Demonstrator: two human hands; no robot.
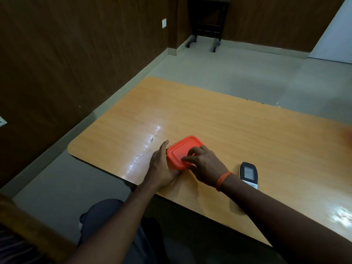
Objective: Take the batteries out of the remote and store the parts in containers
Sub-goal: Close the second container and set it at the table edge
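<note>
Left hand (162,168) holds closed orange container (172,163); right hand (205,166) presses its lid (182,147).

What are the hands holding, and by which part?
The left hand grips the orange container by its left side wall. The right hand has fingertips on its lid; whether they grip the edge cannot be told.

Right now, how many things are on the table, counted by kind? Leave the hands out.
Orange lidded container: 1
Remote: 1
Total: 2
A reddish blur at the right edge of the frame is too unclear to count.
</note>
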